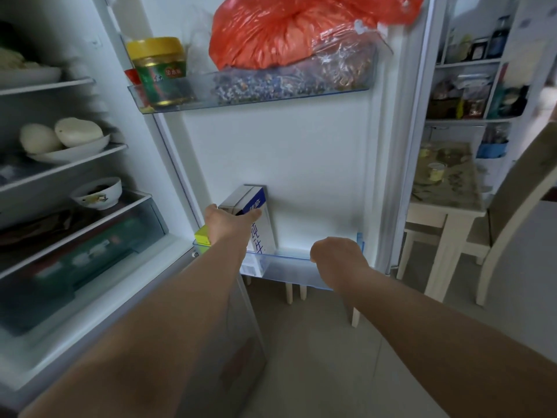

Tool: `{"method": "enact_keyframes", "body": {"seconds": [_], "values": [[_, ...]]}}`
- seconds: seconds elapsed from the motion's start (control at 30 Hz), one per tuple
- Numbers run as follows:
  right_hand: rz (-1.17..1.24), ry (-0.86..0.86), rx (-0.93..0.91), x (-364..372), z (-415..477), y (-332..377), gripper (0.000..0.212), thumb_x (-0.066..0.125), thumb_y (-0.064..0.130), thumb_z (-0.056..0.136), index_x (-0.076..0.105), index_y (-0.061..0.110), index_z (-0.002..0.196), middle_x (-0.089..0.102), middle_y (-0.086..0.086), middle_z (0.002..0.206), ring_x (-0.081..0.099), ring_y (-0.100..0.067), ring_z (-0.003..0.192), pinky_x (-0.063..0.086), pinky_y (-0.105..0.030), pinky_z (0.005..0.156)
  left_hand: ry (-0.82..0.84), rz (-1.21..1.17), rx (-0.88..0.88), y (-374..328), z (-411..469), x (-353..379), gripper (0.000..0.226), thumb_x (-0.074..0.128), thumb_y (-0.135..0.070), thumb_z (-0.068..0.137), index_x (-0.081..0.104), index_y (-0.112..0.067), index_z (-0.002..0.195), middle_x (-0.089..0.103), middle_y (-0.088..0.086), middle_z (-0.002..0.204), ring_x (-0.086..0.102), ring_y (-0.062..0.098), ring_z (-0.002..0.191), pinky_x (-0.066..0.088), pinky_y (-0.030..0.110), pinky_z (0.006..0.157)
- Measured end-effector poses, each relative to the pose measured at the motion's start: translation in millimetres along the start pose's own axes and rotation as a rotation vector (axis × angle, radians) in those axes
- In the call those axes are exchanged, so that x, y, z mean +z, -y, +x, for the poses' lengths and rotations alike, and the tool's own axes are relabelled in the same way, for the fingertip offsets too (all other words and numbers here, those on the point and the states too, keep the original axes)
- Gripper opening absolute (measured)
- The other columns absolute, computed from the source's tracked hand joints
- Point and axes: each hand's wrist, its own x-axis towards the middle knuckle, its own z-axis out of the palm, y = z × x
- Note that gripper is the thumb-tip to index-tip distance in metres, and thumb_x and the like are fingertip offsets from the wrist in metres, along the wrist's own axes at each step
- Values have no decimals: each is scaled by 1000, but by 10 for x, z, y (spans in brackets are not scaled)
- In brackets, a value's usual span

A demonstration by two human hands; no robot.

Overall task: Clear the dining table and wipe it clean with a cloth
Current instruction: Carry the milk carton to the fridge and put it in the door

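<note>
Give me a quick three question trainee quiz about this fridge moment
1. True or false: the left hand grips the milk carton in the lower door bin.
2. What sits beside the orange bag on the upper door shelf? A) yellow-lidded jar B) kettle C) pan
3. Fill in: the right hand rests at the bin's front ____.

Key: 1 true; 2 A; 3 edge.

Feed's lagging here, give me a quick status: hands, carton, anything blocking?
Left hand gripping milk carton top, carton upright in lower door bin. Right hand closed at bin's front edge, empty. Yellow box beside carton, not blocking.
</note>
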Motion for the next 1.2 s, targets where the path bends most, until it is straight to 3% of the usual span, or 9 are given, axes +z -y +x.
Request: {"method": "enact_keyframes", "body": {"seconds": [0.1, 0.2, 0.3, 0.47, 0.57, 0.7, 0.87, 1.07, 1.2], "values": [[-5, -14, -11, 48, -27, -30, 34, 51, -2, 85, 66, 12, 113, 67, -7, 103, 64, -24, 94, 45, -29, 76, -72, 86, 20, -24, -102, -12, 93, 89, -35, 63, 39, -6, 135, 51, 9, 129, 54, 30, 117, 49, 45, 98], [-59, -60, -35, 101, -145, -101, 31, 56, 3, 82, 67, 15, 109, 67, -5, 98, 63, -21, 90, 44, -30, 74, -157, 113, 67, -101, -262, -53, 93, 84, -35, 69, 35, -6, 142, 44, 9, 140, 44, 28, 128, 39, 42, 106], [-131, -119, -40, 130, -335, -247, 28, 59, 8, 81, 68, 16, 106, 67, -2, 94, 61, -19, 87, 41, -28, 71, -183, 64, 98, -175, -420, -40, 77, 77, -32, 74, 39, -9, 138, 50, 8, 133, 50, 28, 122, 44, 45, 102], [-118, -137, -1, 105, -658, -617, 24, 56, 10, 82, 69, 18, 101, 66, 0, 93, 62, -19, 86, 43, -29, 70, -122, 47, 91, -256, -830, 132, 37, 54, -13, 83, 54, -3, 118, 62, 24, 112, 62, 40, 89, 52, 44, 69], [-103, -124, 19, 79, -887, -866, 23, 51, 7, 83, 68, 18, 94, 66, -1, 90, 63, -20, 86, 45, -29, 72, -37, 24, 102, -284, -1151, 300, 25, 52, -13, 91, 62, -16, 114, 64, 7, 105, 60, 26, 90, 47, 30, 73], [-60, -65, 63, 123, -1181, -1221, 24, 49, 5, 81, 66, 21, 85, 60, 3, 79, 66, -18, 85, 42, -26, 64, 119, 35, 79, -291, -1551, 580, 18, 55, -9, 93, 68, -18, 102, 66, 0, 93, 53, 8, 71, 38, 17, 55], [3, -50, 147, 181, -1553, -1709, 18, 52, 10, 84, 65, 22, 84, 62, 4, 82, 67, -19, 88, 43, -25, 66, 276, 49, 46, -270, -2047, 1012, 20, 51, -15, 97, 71, -15, 103, 68, -6, 87, 58, 11, 81, 44, 23, 74], [14, -60, 256, 178, -1913, -2265, 26, 51, 10, 82, 70, 22, 96, 70, 1, 94, 68, -21, 92, 48, -28, 72, 359, 80, 60, -368, -2549, 1556, 24, 55, -19, 94, 65, -20, 72, 64, -1, 75, 52, 13, 63, 44, 24, 62], [18, -81, 313, 146, -2087, -2582, 27, 47, 16, 89, 68, 26, 103, 68, 3, 103, 65, -20, 99, 47, -28, 75, 429, 128, 56, -423, -2760, 1925, 19, 56, -18, 91, 65, -17, 75, 62, 4, 76, 51, 19, 63, 44, 29, 66]]}}
